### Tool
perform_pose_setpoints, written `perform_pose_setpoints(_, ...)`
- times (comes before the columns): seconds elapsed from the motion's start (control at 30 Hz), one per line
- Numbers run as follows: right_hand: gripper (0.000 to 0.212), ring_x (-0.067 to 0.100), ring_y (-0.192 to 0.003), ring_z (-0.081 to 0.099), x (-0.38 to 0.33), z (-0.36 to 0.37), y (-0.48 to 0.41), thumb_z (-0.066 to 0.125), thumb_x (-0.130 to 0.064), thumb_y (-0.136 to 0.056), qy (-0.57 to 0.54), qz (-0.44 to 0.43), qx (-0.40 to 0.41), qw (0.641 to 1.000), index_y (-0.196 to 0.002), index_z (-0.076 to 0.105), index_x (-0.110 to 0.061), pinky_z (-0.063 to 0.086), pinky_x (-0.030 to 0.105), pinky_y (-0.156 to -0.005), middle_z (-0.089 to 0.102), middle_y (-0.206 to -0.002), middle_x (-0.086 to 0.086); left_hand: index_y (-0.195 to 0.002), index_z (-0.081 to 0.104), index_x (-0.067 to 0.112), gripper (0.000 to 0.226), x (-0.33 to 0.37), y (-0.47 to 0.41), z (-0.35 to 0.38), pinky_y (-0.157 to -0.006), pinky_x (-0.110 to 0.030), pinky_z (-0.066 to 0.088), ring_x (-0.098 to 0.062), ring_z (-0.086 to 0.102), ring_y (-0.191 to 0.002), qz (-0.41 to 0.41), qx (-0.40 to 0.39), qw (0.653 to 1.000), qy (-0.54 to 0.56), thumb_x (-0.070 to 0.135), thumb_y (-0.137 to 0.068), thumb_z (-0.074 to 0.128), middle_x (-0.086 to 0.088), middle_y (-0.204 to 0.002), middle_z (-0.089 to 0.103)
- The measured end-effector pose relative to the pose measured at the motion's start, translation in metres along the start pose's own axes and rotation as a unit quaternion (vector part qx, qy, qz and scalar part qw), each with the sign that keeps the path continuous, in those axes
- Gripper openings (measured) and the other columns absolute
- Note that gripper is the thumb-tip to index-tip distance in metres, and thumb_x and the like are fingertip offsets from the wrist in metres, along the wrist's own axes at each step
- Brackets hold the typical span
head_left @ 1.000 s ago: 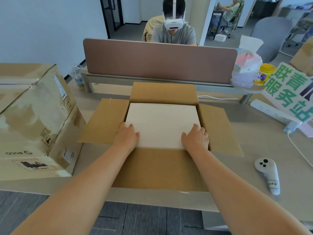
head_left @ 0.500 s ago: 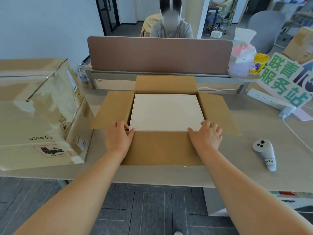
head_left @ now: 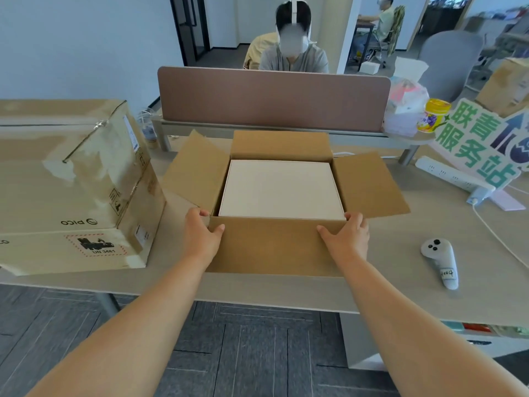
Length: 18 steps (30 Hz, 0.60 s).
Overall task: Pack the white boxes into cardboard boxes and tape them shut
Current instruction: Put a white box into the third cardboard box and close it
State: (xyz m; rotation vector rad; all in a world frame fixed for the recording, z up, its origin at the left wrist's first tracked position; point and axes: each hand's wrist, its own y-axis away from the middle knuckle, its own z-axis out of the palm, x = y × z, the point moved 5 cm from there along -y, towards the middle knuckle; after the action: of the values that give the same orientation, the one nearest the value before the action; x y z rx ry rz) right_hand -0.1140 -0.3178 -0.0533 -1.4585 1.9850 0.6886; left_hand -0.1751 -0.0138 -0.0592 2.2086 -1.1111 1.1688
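Observation:
An open cardboard box (head_left: 282, 146) stands on the desk in front of me with a white box (head_left: 280, 189) lying flat inside it. My left hand (head_left: 200, 236) grips the left end of the near flap (head_left: 272, 247), thumb on its front and fingers round the corner. At the flap's right end my right hand (head_left: 347, 239) holds it the same way. The left side flap (head_left: 194, 170) tilts upward, and the right side flap (head_left: 369, 184) slopes outward.
A large taped cardboard box (head_left: 71, 196) sits close on the left. A white controller (head_left: 440, 262), a power strip (head_left: 449, 174) with its cable and a green sign (head_left: 481, 144) lie to the right. Behind the brown divider (head_left: 272, 98) a person sits facing me.
Both hands have slid back off the white box to the ends of the near flap and taken hold of it. The side flaps have risen from lying flat.

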Motion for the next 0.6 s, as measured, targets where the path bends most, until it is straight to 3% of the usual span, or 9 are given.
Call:
perform_pose_setpoints(0.1, 0.053, 0.027, -0.123, 0.037, 0.0, -0.003, 0.003, 0.073, -0.028, -0.08, 0.014, -0.041, 0.001, 0.999, -0.118, 0.04, -0.012, 0.037, 0.039, -0.099, 0.037, -0.134, 0.008, -0.123, 0.038, 0.017, 0.046, 0.003, 0.005, 0.001, -0.095, -0.04, 0.045, -0.025, 0.05, -0.112, 0.016, -0.021, 0.999, 0.029, 0.008, -0.086, 0.064, -0.005, -0.131, 0.043)
perform_pose_setpoints(0.2, 0.044, 0.026, -0.118, 0.039, -0.004, -0.005, 0.004, 0.072, -0.026, -0.08, 0.053, -0.099, -0.012, 0.994, -0.103, 0.036, -0.016, 0.039, 0.038, -0.096, 0.041, -0.127, 0.005, -0.135, 0.03, 0.022, 0.059, 0.002, 0.006, 0.002, -0.097, -0.04, 0.045, -0.022, 0.051, -0.109, 0.038, -0.055, 0.996, 0.054, 0.0, -0.088, 0.058, 0.005, -0.143, 0.036)
perform_pose_setpoints(0.33, 0.038, 0.024, -0.117, 0.038, -0.006, -0.004, 0.001, 0.064, -0.039, -0.084, 0.073, -0.14, -0.062, 0.986, -0.104, 0.039, -0.019, 0.038, 0.038, -0.097, 0.05, -0.116, 0.001, -0.136, 0.034, 0.019, 0.054, 0.001, 0.001, 0.008, -0.104, -0.028, 0.031, -0.015, 0.041, -0.126, 0.058, -0.126, 0.988, 0.062, -0.005, -0.09, 0.049, 0.008, -0.14, 0.045)
perform_pose_setpoints(0.4, 0.034, 0.023, -0.113, 0.041, -0.001, -0.002, -0.001, 0.058, -0.047, -0.087, 0.05, -0.119, -0.088, 0.988, -0.1, 0.041, -0.02, 0.038, 0.039, -0.096, 0.053, -0.11, 0.0, -0.133, 0.038, 0.017, 0.046, 0.0, -0.004, 0.01, -0.104, -0.028, 0.03, -0.014, 0.04, -0.128, 0.043, -0.152, 0.986, 0.049, -0.002, -0.092, 0.046, 0.006, -0.137, 0.048)
perform_pose_setpoints(0.5, 0.034, 0.024, -0.098, 0.051, 0.002, -0.008, -0.009, 0.047, -0.05, -0.092, -0.058, -0.044, -0.12, 0.99, -0.101, 0.049, -0.017, 0.038, 0.033, -0.08, 0.058, -0.102, 0.004, -0.127, 0.045, 0.013, 0.032, 0.004, -0.008, 0.008, -0.104, -0.032, 0.032, -0.015, 0.044, -0.124, 0.023, -0.165, 0.984, 0.065, 0.013, -0.095, 0.049, 0.002, -0.132, 0.052)
perform_pose_setpoints(0.6, 0.05, 0.02, -0.089, 0.051, 0.002, -0.021, -0.021, 0.034, -0.056, -0.095, -0.17, 0.037, -0.156, 0.972, -0.099, 0.058, -0.012, 0.033, 0.032, -0.079, 0.06, -0.097, 0.002, -0.109, 0.058, 0.021, 0.026, 0.014, -0.01, 0.002, -0.09, -0.031, 0.036, -0.018, 0.05, -0.111, -0.036, -0.176, 0.981, 0.07, 0.04, -0.092, 0.052, 0.001, -0.12, 0.057)
